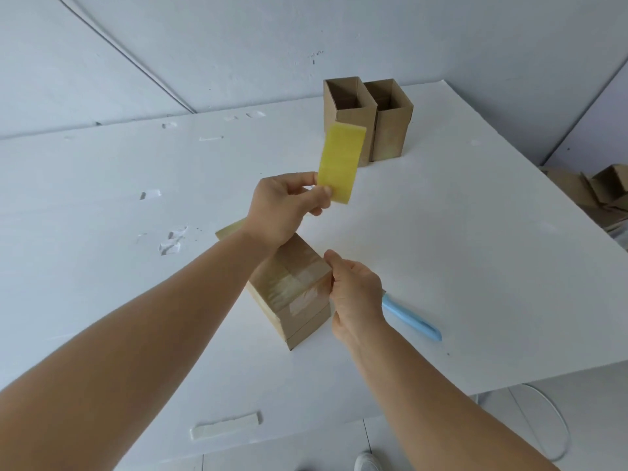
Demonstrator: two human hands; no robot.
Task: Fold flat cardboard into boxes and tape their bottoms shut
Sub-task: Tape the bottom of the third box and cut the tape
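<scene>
A small cardboard box [292,294] stands upside down on the white table [475,266], its bottom flaps crossed by strips of clear tape. My left hand [285,205] is raised above it and pinches a yellow piece of tape [341,164] by its lower end. The box's right side is in the grip of my right hand [355,294], thumb near the top edge. A light blue cutter [411,317] lies on the table just right of that hand.
Two finished open-topped boxes [367,113] stand side by side at the back of the table. A strip of tape [226,426] sticks at the near edge. Flat cardboard [601,195] is piled on the floor at right. Walls close in behind the table.
</scene>
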